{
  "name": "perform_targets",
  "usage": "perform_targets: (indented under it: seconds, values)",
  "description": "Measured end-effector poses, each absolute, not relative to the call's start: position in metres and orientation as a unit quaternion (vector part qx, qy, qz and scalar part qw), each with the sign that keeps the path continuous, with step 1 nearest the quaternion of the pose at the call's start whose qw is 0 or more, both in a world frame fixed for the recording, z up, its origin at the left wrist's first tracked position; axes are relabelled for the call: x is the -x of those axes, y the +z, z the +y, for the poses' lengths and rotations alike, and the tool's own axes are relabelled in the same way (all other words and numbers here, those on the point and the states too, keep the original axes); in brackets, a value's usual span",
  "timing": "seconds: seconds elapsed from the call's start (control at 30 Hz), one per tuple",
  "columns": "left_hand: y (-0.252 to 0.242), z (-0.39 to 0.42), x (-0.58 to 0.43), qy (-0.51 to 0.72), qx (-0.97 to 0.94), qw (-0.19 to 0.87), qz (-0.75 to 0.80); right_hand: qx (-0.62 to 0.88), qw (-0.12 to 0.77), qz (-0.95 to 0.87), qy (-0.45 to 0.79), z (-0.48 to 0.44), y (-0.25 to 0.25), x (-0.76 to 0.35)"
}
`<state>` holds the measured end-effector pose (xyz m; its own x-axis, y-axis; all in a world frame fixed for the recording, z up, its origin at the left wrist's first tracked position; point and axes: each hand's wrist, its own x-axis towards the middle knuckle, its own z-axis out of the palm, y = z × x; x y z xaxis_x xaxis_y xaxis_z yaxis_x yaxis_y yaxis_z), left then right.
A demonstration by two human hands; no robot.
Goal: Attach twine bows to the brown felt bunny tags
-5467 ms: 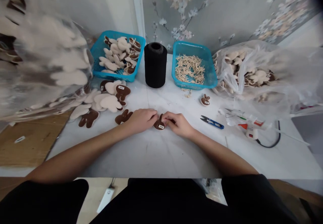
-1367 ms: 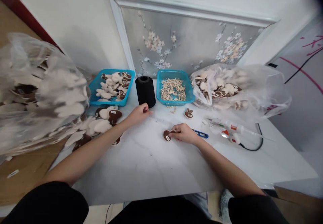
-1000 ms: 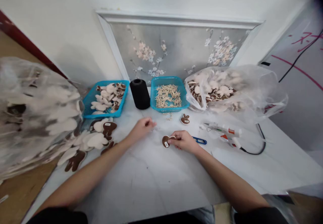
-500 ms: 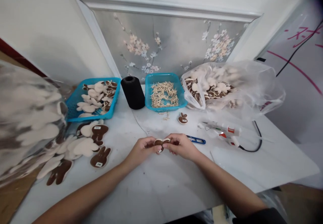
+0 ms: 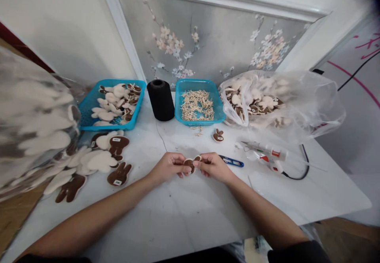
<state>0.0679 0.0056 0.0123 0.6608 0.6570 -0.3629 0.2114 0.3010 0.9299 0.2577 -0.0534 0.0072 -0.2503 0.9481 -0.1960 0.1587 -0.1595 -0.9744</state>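
Between my two hands is a small brown-and-white bunny-shaped plush piece (image 5: 189,163), held just above the table. My left hand (image 5: 171,165) pinches its left side with thumb and fingers. My right hand (image 5: 211,165) grips its right side near an ear; the fingers cover part of the piece. Just beyond my right hand lies a pair of blue thread snips (image 5: 233,161). A similar bunny piece with ears drawn together (image 5: 218,135) rests farther back. Flat bunny piece (image 5: 119,175) with a white label lies off to the left.
A blue basket (image 5: 114,127) of bunny pieces, a black thread cone (image 5: 161,101), a blue tray (image 5: 221,114) of short pale strips and a plastic bag (image 5: 308,105) of bunny pieces line the back. A glue gun (image 5: 276,154) lies right. Another filled bag (image 5: 32,108) stands left.
The view has tilted down and shifted slightly left. Both hands still hold the bunny piece, which has turned a little between the fingers.
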Motion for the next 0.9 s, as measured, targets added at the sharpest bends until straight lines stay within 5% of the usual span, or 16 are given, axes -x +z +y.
perform_targets:
  seconds: [0.4,0.9]
  values:
    - [0.015,0.009,-0.066,0.187,-0.490,0.749,0.406,0.508,0.332,-0.545,0.578,-0.055,0.003,-0.267]
    - [0.012,-0.014,-0.072,0.175,-0.522,0.735,0.397,0.485,0.383,-0.776,0.125,-0.079,0.015,-0.255]
